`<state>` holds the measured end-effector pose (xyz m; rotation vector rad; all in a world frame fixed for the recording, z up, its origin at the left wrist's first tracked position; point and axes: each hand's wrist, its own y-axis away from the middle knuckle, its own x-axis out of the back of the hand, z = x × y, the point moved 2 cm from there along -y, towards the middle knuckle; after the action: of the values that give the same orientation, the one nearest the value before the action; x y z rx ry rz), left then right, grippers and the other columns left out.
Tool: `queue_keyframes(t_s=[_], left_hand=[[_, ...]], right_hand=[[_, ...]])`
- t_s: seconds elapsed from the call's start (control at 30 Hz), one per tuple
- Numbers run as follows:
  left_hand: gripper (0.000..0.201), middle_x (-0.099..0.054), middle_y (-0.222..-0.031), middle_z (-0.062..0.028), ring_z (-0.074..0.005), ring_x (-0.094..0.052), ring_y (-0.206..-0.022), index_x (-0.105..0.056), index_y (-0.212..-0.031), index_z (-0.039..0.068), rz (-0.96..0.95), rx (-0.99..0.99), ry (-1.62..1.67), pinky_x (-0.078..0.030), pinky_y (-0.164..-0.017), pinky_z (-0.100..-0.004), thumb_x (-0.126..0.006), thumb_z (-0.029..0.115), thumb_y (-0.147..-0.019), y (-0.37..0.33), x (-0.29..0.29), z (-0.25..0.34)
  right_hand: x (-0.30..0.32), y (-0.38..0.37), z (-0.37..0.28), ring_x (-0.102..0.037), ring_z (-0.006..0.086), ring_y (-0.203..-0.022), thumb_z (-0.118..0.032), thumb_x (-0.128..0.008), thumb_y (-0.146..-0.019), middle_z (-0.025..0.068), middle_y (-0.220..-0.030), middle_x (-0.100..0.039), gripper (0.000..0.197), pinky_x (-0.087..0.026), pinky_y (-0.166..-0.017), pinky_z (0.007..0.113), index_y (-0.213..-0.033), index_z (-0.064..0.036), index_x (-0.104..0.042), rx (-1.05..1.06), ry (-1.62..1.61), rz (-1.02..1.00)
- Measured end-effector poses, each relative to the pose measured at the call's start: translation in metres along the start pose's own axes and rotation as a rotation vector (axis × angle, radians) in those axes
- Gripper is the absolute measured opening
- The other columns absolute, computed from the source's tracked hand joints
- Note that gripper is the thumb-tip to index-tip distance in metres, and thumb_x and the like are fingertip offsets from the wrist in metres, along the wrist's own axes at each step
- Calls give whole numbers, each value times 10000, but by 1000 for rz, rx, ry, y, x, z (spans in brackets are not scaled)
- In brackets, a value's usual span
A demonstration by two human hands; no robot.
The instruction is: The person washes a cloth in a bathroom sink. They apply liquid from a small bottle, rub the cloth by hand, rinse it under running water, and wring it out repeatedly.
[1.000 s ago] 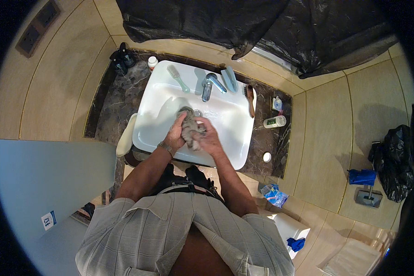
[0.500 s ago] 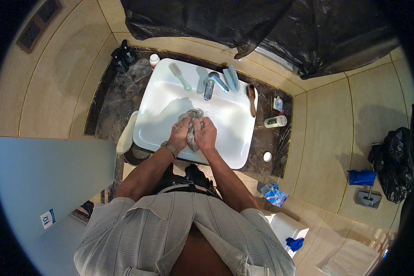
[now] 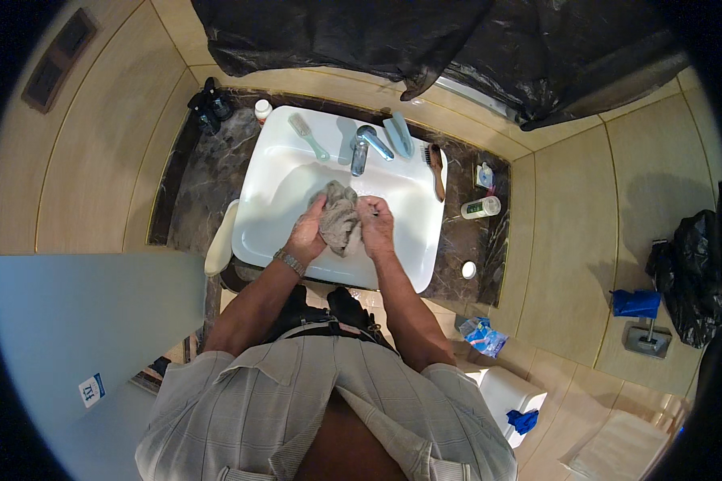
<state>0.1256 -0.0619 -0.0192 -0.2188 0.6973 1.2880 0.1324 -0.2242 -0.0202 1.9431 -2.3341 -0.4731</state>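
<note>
A wet, crumpled grey cloth (image 3: 341, 223) is held up over the white washbasin (image 3: 253, 204). My left hand (image 3: 306, 232), with a metal watch at its wrist, grips the cloth's left side, thumb upward. At the other side my right hand (image 3: 377, 224) has its fingers curled in at the cloth's edge; its fingertips are partly hidden. Beyond the hands stands a chrome tap (image 3: 361, 152). On the basin's back ledge lie a pale green brush (image 3: 309, 136) and a light blue brush-like piece (image 3: 398, 135).
A wooden-handled brush (image 3: 436, 172) rests on the basin's right rim. Along the dark marble counter (image 3: 200, 188) are a white bottle (image 3: 262, 111), black bottles (image 3: 208, 108), a clear container (image 3: 480, 208) and a white lid (image 3: 468, 270). A blue-grey panel (image 3: 96, 321) stands at left.
Both hands have moved apart from pressing the cloth together. The bunched cloth has opened out between them and shows more of its surface.
</note>
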Motion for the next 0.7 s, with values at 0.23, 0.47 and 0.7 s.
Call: queue_keyframes(t_s=[0.23,0.47,0.7], left_hand=[[724,-514,-1536,-147,-360,-500,-1396,-409,-1547,76,34,221,622,-375,-1175,-554,-302,622,-1084,3,7,4],[717,-507,-1546,-152,-361,-477,-1420,-403,-1552,78,-92,240,677,-351,-1193,-544,-305,613,-1085,-3,-8,8],[639,-498,-1558,-125,-342,-481,-1418,-414,-1557,107,-85,211,646,-363,-1194,-520,-304,549,-1108,-2,-15,-2]], right_hand=[[39,13,5,-672,231,-1049,-30,-739,-933,88,-1151,-672,363,-589,-926,414,-1264,-97,-608,-269,-548,-76],[69,16,30,-659,180,-1013,-99,-764,-942,72,-1128,-677,353,-581,-834,359,-1261,-67,-615,-267,-161,-137],[176,-7,27,-599,97,-799,-133,-776,-944,-10,-951,-647,240,-515,-714,244,-1115,-69,-620,125,-10,396]])
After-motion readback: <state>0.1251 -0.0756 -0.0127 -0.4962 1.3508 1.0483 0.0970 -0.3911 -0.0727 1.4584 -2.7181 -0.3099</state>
